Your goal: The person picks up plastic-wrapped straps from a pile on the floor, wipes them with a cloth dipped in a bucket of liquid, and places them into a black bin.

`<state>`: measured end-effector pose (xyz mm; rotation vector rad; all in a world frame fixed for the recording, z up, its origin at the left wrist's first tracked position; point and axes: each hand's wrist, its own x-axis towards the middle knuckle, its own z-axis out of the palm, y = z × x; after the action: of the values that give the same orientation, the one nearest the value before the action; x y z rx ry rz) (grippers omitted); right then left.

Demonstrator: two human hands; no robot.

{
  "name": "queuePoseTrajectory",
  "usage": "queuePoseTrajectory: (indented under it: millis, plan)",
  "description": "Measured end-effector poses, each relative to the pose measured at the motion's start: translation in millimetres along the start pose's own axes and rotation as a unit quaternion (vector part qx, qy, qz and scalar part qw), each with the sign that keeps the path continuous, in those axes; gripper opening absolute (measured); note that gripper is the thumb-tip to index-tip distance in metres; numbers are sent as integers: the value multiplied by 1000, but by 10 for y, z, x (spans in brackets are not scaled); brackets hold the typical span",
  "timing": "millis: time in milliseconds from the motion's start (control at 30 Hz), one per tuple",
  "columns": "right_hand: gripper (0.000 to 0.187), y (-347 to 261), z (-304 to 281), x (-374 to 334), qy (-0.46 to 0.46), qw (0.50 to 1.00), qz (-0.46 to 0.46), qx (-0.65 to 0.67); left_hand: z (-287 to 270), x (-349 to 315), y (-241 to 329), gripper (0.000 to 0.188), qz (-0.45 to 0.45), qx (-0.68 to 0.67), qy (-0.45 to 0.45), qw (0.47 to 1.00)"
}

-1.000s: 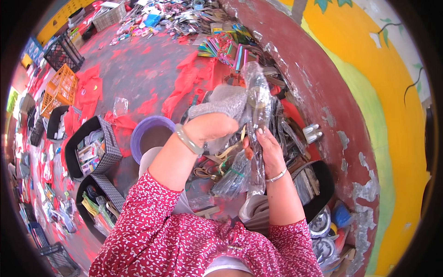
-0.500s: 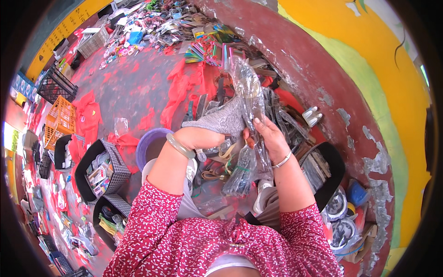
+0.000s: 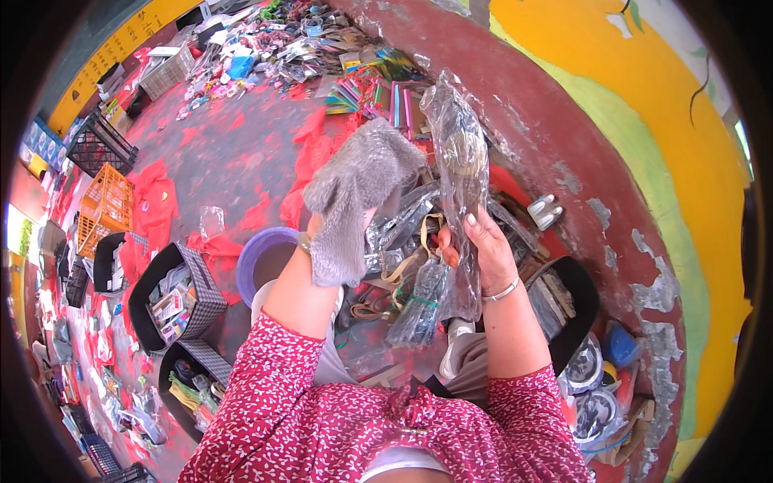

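Note:
A grey fluffy cloth (image 3: pixel 366 165) drapes over my left hand (image 3: pixel 314 224) and hangs past the wrist; the cloth hides most of the fingers, which grip it. Upright in my right hand (image 3: pixel 493 256) is a long item in a clear plastic sleeve (image 3: pixel 461 145), gripped near its lower part between thumb and fingers. What lies inside the sleeve cannot be made out. Just below the right fingertips is another plastic-wrapped bundle (image 3: pixel 424 302) with a green tie. A beige strap (image 3: pixel 423 241) lies between the hands, over a pile of dark plastic-wrapped pieces (image 3: pixel 403 221).
A purple bucket (image 3: pixel 251 262) stands left of my left forearm. Checked boxes (image 3: pixel 201 294) with small goods stand further left, near an orange crate (image 3: pixel 105 201). At right are a black bin (image 3: pixel 584 294) and a peeling red wall (image 3: pixel 564 121). Mixed goods (image 3: pixel 282 48) heap up at the back.
My left hand and the grey cloth have come away from the plastic sleeve, moving left and up; the cloth now falls over the wrist. My right hand has shifted slightly right, still gripping the sleeve.

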<state>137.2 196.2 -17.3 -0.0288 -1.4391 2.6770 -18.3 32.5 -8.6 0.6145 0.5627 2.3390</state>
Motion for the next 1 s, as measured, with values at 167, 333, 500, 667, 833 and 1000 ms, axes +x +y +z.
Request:
queuePoseTrajectory:
  millis: [167,333,500,667,833,1000]
  plan:
    - [33,30,-2,21,34,999,-10,-5,-5,48,-112,37,-13,12,13,1000]
    - [32,61,47,25,64,997,-20,-48,97,39,-168,33,-99,-38,63,992]
    - [24,138,139,56,57,989,-17,-139,189,-19,-319,29,-170,-79,8,982]
    - [24,227,143,61,65,994,44,-75,173,-107,-406,37,-134,-41,22,990]
    - [25,146,162,22,72,996,59,-17,297,-159,-353,47,-124,-133,71,981]
    - [25,75,189,14,50,995,81,-22,77,-160,-470,51,-73,-6,1,997]
